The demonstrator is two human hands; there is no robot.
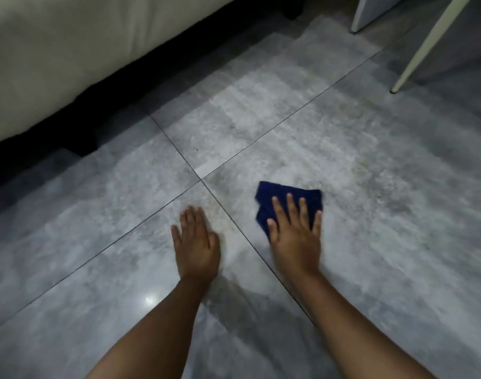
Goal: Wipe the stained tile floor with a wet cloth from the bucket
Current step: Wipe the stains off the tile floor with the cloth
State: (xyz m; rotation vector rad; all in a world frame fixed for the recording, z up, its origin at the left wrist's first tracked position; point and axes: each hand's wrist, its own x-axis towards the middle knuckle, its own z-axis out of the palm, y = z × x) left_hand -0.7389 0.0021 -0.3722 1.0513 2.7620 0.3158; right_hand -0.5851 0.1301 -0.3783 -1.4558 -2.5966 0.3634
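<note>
While the right hand (295, 233) presses flat, fingers straight, on the blue cloth (290, 205), the open left hand (195, 242) rests on the tile floor (370, 214) beside it; the brownish stain (223, 214) lies between the hands.

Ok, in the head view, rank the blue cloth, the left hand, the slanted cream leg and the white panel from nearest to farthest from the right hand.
1. blue cloth: pressed under the right hand.
2. left hand: flat on the tile floor, to the left.
3. slanted cream leg: ahead, to the right.
4. white panel: farthest, at the top edge.
</note>
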